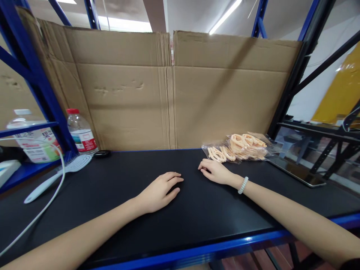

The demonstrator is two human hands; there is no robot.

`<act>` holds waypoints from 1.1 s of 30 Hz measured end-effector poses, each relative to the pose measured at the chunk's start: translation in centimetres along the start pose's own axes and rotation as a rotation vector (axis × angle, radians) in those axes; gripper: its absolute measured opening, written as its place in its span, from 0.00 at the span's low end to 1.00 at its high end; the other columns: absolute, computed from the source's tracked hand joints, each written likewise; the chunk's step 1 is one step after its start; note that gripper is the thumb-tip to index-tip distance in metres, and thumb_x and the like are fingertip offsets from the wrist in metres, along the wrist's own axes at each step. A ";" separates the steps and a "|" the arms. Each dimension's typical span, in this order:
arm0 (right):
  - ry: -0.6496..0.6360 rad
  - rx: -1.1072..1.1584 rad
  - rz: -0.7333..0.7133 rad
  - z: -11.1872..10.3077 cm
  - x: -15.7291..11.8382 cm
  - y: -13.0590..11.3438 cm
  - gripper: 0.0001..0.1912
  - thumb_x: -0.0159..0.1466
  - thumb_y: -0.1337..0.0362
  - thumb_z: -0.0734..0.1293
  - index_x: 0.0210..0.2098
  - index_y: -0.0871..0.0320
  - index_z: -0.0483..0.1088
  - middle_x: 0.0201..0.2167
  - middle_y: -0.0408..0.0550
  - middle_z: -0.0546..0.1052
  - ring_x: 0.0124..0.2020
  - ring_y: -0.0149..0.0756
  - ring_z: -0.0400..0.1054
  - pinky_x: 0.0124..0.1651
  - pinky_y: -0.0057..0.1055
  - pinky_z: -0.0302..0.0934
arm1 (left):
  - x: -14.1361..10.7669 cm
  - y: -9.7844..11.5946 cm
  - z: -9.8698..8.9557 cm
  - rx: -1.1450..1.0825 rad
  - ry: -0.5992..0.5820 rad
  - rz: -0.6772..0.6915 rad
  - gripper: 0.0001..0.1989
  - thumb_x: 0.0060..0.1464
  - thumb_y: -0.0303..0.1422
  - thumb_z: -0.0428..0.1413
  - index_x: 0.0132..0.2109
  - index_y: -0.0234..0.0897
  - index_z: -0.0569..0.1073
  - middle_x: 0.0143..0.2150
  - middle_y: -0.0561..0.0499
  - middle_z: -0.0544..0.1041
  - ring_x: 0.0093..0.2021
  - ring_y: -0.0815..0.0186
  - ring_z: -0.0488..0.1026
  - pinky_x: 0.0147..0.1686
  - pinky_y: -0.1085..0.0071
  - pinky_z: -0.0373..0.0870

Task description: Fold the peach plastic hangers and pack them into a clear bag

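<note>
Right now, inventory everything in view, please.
Table: 1, black, foreground
Bagged loops: several, beige, back right
Flat device: 1, dark, right edge
Hairbrush: 1, pale, left
Red-capped bottle: 1, clear, back left
Oval object: 1, black, beside red-capped bottle
White-capped bottle: 1, clear, far left
Cable: 1, white, left
Boxy object: 1, white, far left
Cardboard: count unclear, brown, behind table
Posts: several, blue or black, both sides
Panel: 1, yellow, far right
Ceiling lights: several, white, above
Bracelet: 1, pale, right wrist
Left hand: 1, bare, over table
Right hand: 1, bare, near bagged loops
</note>
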State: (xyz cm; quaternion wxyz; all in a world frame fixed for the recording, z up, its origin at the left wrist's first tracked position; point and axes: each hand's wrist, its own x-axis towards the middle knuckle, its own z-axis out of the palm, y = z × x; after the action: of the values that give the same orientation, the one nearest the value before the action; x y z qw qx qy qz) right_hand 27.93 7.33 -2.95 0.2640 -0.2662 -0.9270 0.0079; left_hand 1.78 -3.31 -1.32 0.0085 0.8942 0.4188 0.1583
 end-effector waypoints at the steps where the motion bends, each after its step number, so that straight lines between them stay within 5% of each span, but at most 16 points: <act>1: 0.001 0.000 0.003 0.0 0.0 0.0 0.08 0.61 0.74 0.60 0.36 0.57 0.68 0.31 0.44 0.70 0.30 0.32 0.64 0.37 0.29 0.59 | 0.0 0.0 0.0 0.003 -0.005 -0.004 0.17 0.63 0.32 0.47 0.56 0.37 0.69 0.59 0.41 0.69 0.60 0.56 0.65 0.59 0.56 0.64; 33: -0.017 0.018 0.026 0.2 0.0 0.0 0.08 0.61 0.74 0.60 0.36 0.57 0.67 0.31 0.44 0.69 0.30 0.31 0.64 0.36 0.28 0.59 | -0.1 -0.1 0.1 -0.037 0.009 -0.026 0.16 0.63 0.33 0.48 0.56 0.38 0.69 0.60 0.42 0.69 0.60 0.56 0.65 0.59 0.56 0.64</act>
State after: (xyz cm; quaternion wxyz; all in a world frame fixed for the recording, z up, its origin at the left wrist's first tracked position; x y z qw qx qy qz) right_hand 27.85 7.40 -3.14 0.2585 -0.2758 -0.9256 0.0219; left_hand 1.66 -3.32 -1.45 0.0253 0.8876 0.4274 0.1699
